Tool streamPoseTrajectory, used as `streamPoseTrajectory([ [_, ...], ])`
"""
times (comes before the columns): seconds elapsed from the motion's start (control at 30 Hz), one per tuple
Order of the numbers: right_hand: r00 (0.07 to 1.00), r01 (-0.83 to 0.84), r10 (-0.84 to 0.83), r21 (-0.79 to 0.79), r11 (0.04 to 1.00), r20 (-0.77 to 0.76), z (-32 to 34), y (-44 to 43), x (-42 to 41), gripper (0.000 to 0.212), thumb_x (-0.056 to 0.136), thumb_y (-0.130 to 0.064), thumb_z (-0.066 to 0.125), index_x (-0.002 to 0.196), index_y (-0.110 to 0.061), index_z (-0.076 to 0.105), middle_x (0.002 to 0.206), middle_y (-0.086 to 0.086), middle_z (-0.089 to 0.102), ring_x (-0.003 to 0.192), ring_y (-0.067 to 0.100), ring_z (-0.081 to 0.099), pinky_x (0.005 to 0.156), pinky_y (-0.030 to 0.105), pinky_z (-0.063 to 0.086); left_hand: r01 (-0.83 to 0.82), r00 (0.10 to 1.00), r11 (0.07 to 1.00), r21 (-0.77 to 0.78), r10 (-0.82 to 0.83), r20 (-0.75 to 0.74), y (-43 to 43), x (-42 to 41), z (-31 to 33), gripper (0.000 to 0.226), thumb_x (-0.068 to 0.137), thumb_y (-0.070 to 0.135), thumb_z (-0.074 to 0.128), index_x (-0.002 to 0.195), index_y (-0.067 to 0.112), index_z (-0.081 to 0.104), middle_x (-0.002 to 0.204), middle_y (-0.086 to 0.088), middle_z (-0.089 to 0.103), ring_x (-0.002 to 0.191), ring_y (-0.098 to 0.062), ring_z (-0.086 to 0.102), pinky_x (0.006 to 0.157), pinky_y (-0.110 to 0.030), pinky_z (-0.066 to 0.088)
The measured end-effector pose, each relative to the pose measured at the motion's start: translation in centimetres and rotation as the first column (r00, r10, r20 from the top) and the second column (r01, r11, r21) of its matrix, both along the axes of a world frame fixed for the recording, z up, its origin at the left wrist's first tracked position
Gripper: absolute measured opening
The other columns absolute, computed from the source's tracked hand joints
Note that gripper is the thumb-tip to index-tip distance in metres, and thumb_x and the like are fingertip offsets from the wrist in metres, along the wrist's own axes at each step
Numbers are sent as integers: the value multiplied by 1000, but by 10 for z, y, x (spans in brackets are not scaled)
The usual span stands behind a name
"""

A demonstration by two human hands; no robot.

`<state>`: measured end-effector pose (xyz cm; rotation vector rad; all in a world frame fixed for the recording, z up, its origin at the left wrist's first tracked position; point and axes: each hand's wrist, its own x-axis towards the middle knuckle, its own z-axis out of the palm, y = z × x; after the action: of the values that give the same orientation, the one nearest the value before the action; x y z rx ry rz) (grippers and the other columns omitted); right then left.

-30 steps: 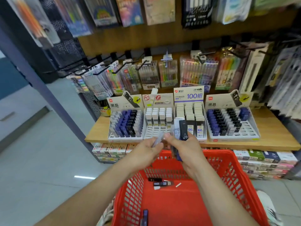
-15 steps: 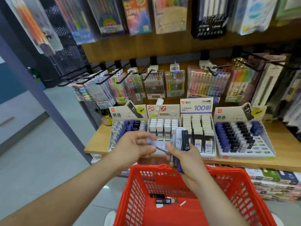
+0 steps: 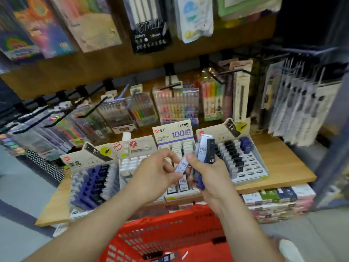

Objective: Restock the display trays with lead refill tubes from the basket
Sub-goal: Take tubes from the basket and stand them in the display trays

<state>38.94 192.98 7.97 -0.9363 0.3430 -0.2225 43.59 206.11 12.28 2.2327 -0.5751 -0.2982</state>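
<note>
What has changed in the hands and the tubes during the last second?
Both hands rose from above the red basket to in front of the display trays. The left hand keeps pulling one pale tube from the bundle in the right hand. The trays look unchanged, and loose tubes remain in the basket.

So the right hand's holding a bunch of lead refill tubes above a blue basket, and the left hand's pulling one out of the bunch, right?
Not quite: the basket is red, not blue, as the head view shows. The rest stands: the right hand holds a bunch of lead refill tubes, and the left hand is pulling one tube out.
</note>
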Motion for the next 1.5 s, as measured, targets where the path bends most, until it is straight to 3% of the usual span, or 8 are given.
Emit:
streamPoseTrajectory([
  [0.1,994,94,-92,24,995,-65,-9,-23,-3,22,92,-17,67,108,-4,63,62,6,61,45,12,54,41,25,42,120,988,985,125,-131,79,-37,9,-6,58,82,10,72,107,59,54,63,4,57,63,-23,64,67,-41,56],
  [0.47,794,576,-517,124,808,-320,-76,-133,-49,11,93,-18,65,99,-10,60,72,15,64,47,17,56,40,25,43,-5,994,981,-195,27,109,-198,60,-40,15,81,16,74,82,30,74,87,5,73,83,-10,66,87,-33,54],
  [0.67,789,597,-535,172,783,-303,-90,-147,-54,28,90,-27,68,102,-2,64,69,10,61,53,16,53,53,30,46,74,939,986,146,-118,323,-227,73,-72,16,87,17,68,102,14,74,96,4,72,85,-4,60,78,-7,38],
  [0.93,759,629,-542,194,752,-360,-96,-143,-56,24,87,-21,72,103,-3,67,70,7,62,47,14,50,42,26,41,94,875,942,321,-232,425,-225,80,-93,19,88,19,66,104,13,73,102,-5,73,100,-21,64,88,-26,48],
  [1.07,765,626,-538,213,750,-354,-99,-144,-56,23,85,-22,74,105,-13,68,83,8,68,63,22,58,55,36,51,140,802,883,447,-366,472,-230,86,-103,17,91,16,59,94,10,74,94,-12,66,93,-33,59,80,-37,49],
  [1.33,834,533,-468,211,819,-291,-90,-141,-57,17,76,-16,78,91,-12,70,69,7,61,51,17,45,51,30,38,50,855,899,435,-264,447,-234,73,-93,15,90,19,59,88,19,74,89,-2,70,90,-23,59,73,-27,45],
  [1.43,857,493,-447,156,856,-256,-90,-140,-57,23,68,-20,80,87,-11,71,63,7,57,45,15,41,47,26,35,163,985,969,187,-171,27,-229,44,-75,20,93,30,59,87,20,75,84,-1,72,73,-18,62,70,-30,49],
  [1.5,872,453,-426,68,889,-241,-89,-139,-58,20,72,-16,81,88,-10,71,64,6,64,46,14,51,44,24,39,250,918,968,17,-232,-322,-221,23,-67,21,92,36,59,90,22,75,79,-5,70,62,-15,57,61,-30,49],
])
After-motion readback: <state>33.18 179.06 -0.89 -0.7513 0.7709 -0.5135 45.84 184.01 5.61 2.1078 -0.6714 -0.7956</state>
